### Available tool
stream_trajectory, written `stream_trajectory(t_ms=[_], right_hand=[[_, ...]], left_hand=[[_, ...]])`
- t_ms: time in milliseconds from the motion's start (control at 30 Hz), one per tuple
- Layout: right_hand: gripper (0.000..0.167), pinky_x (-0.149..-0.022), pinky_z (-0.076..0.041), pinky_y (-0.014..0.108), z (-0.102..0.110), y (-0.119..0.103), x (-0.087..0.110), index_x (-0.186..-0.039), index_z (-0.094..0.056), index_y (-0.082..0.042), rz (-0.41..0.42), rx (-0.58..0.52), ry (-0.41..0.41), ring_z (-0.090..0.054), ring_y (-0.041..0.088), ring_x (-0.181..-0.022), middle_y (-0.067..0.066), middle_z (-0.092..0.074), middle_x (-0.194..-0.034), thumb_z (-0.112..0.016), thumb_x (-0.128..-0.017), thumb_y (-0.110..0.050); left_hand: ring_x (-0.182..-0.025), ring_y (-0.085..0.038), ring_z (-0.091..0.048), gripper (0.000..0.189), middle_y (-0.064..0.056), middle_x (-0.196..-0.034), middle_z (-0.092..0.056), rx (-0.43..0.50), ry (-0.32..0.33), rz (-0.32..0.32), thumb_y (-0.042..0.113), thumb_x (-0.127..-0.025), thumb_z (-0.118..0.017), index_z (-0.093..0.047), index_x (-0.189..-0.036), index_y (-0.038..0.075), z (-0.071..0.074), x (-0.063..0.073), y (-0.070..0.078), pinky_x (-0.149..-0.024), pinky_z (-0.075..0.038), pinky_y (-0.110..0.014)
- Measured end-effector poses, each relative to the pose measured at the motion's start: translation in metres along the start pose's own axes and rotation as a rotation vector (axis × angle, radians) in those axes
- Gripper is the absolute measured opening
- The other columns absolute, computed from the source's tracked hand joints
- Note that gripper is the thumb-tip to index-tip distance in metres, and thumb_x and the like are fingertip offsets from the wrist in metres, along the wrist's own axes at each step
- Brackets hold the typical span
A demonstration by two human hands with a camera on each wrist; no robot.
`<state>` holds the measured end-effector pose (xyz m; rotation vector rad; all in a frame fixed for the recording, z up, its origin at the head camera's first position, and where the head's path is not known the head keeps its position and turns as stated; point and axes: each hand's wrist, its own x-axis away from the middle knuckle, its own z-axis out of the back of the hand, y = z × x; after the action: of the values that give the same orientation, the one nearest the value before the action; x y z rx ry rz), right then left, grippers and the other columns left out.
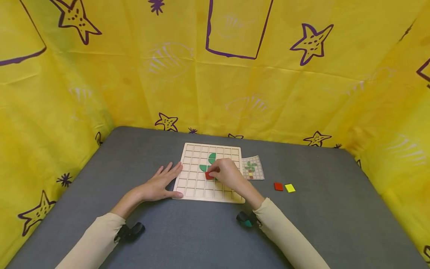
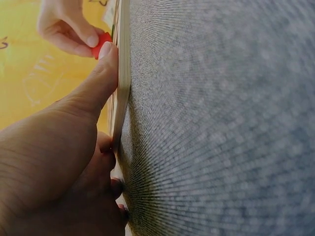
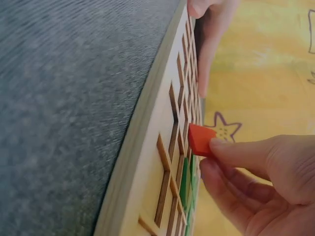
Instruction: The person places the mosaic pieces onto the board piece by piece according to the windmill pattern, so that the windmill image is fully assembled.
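A pale wooden grid board (image 1: 193,184) lies on the grey table with several green quarter-round pieces (image 1: 212,158) set in its cells. Over the middle of the board, my right hand (image 1: 228,173) pinches a red square tile (image 3: 201,139) between thumb and fingertips, tilted close above the grid. My left hand (image 1: 158,185) is spread at the board's left side, thumb on the near left corner and fingertips along the edge. In the left wrist view its thumb (image 2: 101,73) presses against the board's rim. Part of the green pieces is hidden behind my right hand.
A small pattern card (image 1: 258,170) with a printed grid design lies against the board's right side. Farther right on the table are another red square tile (image 1: 278,186) and a yellow square tile (image 1: 290,188). A yellow patterned cloth (image 1: 215,93) hangs around the table.
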<state>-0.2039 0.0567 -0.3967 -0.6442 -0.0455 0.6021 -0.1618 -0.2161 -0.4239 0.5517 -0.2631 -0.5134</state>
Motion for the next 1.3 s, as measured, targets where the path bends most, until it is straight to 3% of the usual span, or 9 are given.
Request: stream_trajectory(t_ms=[467,800,1300], right_hand=[[0.004,-0.063,-0.051,0.022,-0.007,0.001,0.0,-0.088,-0.078,-0.006,-0.064,0.069,0.017,-0.063,0.011,-0.072,0.001,-0.07,-0.08,-0.075,-0.086,-0.006],[0.006,-0.076,-0.056,0.031,-0.01,0.0,-0.004,-0.089,-0.079,-0.006,-0.036,0.191,-0.006,-0.068,0.019,-0.087,0.005,-0.073,-0.088,-0.075,-0.086,-0.006],[0.007,-0.068,-0.052,0.025,0.003,0.001,0.003,-0.091,-0.079,-0.008,-0.061,0.106,-0.04,-0.064,0.012,-0.078,0.001,-0.071,-0.087,-0.073,-0.088,-0.008]], left_hand=[[-0.147,-0.046,-0.001,0.102,-0.019,-0.162,-0.009,-0.002,-0.002,0.003,0.05,-0.086,-0.07,-0.016,-0.155,-0.001,-0.001,-0.002,0.0,-0.115,0.003,-0.062],[-0.146,-0.047,-0.001,0.101,-0.02,-0.162,-0.009,0.003,-0.01,0.005,0.049,-0.086,-0.07,-0.016,-0.155,-0.001,0.001,-0.002,0.002,-0.115,0.003,-0.062],[-0.146,-0.047,-0.001,0.101,-0.02,-0.162,-0.009,0.0,-0.006,0.001,0.049,-0.086,-0.07,-0.016,-0.155,-0.002,0.001,-0.001,0.001,-0.114,0.003,-0.062]])
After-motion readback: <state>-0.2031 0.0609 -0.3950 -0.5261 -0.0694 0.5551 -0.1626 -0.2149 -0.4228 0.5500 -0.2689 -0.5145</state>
